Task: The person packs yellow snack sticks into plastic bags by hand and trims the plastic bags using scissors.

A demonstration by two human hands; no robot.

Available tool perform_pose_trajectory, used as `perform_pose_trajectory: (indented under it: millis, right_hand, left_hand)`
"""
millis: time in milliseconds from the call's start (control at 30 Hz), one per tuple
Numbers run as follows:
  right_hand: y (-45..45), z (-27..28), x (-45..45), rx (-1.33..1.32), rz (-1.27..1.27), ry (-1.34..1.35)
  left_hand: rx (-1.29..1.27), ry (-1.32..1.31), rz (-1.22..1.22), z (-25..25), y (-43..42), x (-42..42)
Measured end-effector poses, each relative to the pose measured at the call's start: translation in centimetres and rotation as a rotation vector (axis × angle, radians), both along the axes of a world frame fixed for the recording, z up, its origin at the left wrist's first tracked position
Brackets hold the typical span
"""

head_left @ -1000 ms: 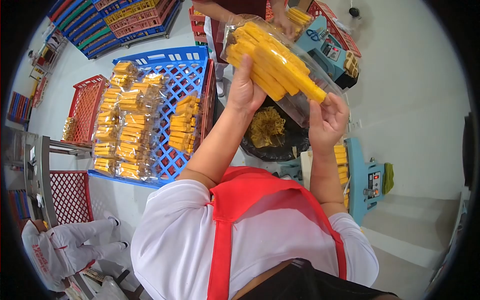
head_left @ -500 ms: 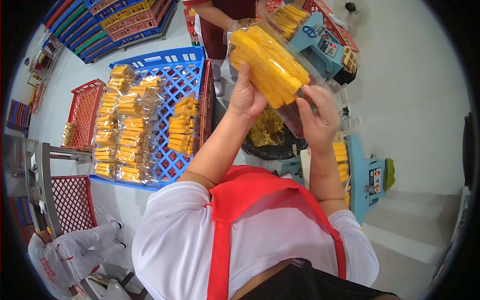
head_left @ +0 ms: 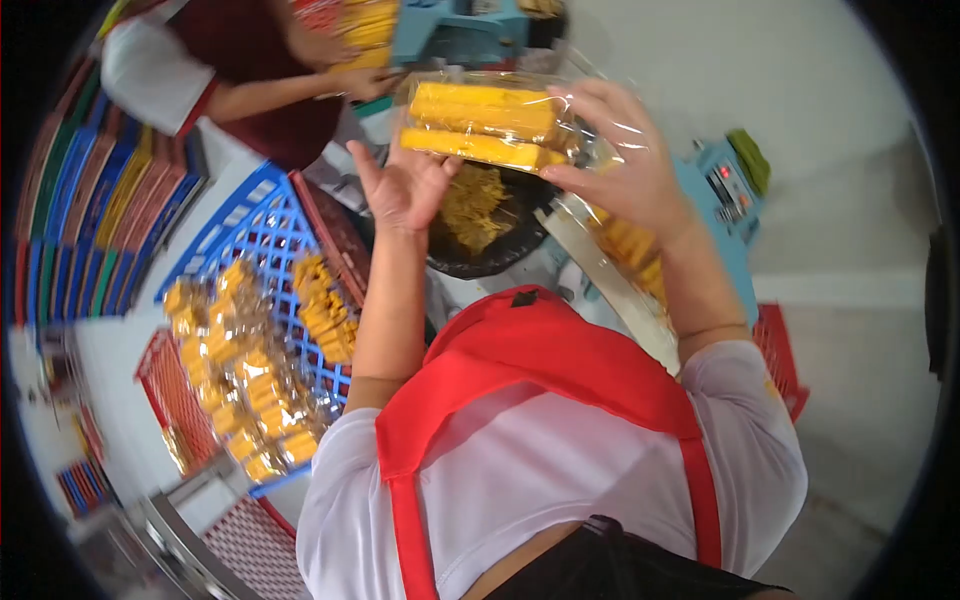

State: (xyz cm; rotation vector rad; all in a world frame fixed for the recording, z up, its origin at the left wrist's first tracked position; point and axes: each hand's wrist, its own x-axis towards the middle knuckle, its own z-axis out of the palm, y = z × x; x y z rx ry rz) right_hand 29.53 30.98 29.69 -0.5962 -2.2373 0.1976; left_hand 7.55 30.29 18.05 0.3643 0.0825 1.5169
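A clear plastic bag of long yellow sticks (head_left: 490,125) is held up in front of me, lying nearly level. My right hand (head_left: 635,160) grips its right end, with the thumb below and the fingers above. Under the bag's left end is my left hand (head_left: 405,190), palm up, thumb spread away and fingers partly hidden by the bag. Whether the left palm bears any weight I cannot tell. Below the bag, a black-lined tub (head_left: 475,262) holds yellow scraps (head_left: 470,210).
Left, a blue crate (head_left: 250,225) holds several bagged bundles (head_left: 265,390). A co-worker's arm (head_left: 270,98) reaches toward a teal machine (head_left: 455,35) with yellow sticks (head_left: 365,30). Another teal machine (head_left: 720,190) stands at right. Stacked crates (head_left: 90,220) stand far left.
The bag has turned from slanting to nearly level and moved up and left. My left thumb has come off it, and my right hand has closed on its end. My view has swung round.
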Motion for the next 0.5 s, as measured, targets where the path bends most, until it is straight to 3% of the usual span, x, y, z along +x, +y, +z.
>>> perform_pose_trajectory:
  millis: [67,133,200,333,400,433,467,500]
  right_hand:
    - [-0.4,2.0,2.5,-0.134,-0.077,-0.025]
    - [-0.3,3.7,4.9,-0.046,-0.095,-0.391]
    - [-0.5,4.2,6.6,-0.071,-0.158,-0.443]
    - [-1.0,3.6,8.9,-0.165,-0.332,-0.673]
    - [-1.1,2.6,9.6,-0.26,-0.384,-0.769]
    - [-1.1,1.8,10.1,-0.254,-0.421,-0.779]
    - [-1.2,1.1,10.6,-0.247,-0.458,-0.787]
    - [-1.0,0.4,10.9,-0.256,-0.456,-0.786]
  left_hand:
    - [-0.083,0.035,-0.118,-0.5,0.9,2.5]
    - [-0.052,0.462,-0.353,-2.5,2.4,5.3]
    - [-0.248,0.732,-0.423,-2.3,2.1,9.4]
    - [-0.153,0.685,-0.665,-3.4,2.6,14.8]
    - [-0.088,1.003,-0.444,-2.9,1.8,16.8]
    - [0.088,1.201,-0.343,-4.5,2.5,17.5]
    - [0.084,1.201,-0.347,-6.0,2.6,18.2]
    - [0.237,1.405,-0.147,-6.3,2.5,18.7]
